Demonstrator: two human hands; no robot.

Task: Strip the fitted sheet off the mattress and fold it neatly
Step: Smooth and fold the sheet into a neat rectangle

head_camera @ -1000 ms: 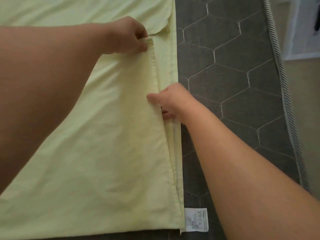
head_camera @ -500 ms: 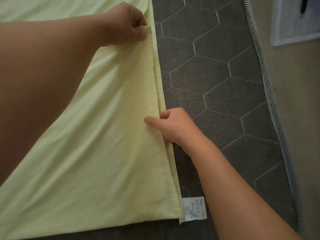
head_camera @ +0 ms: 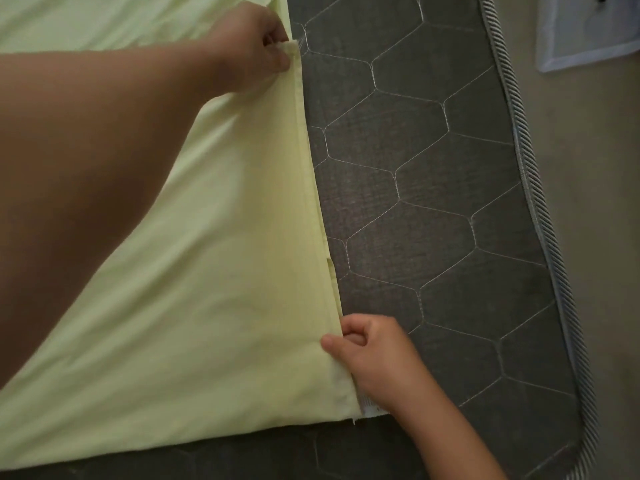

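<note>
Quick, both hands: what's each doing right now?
Left hand: pinches the sheet at its far edge.
Right hand: pinches the sheet near its close corner.

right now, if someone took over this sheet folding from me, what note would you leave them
Left hand: pinches the far end of the fitted sheet's right edge.
Right hand: pinches the same edge close to the near corner, beside the white label.
Sheet: off the mattress, lying flat on its bare grey top, layers stacked along the right edge.
Done: stripping, and at least one fold.
Left: line up the edge, then fold it smaller.
</note>
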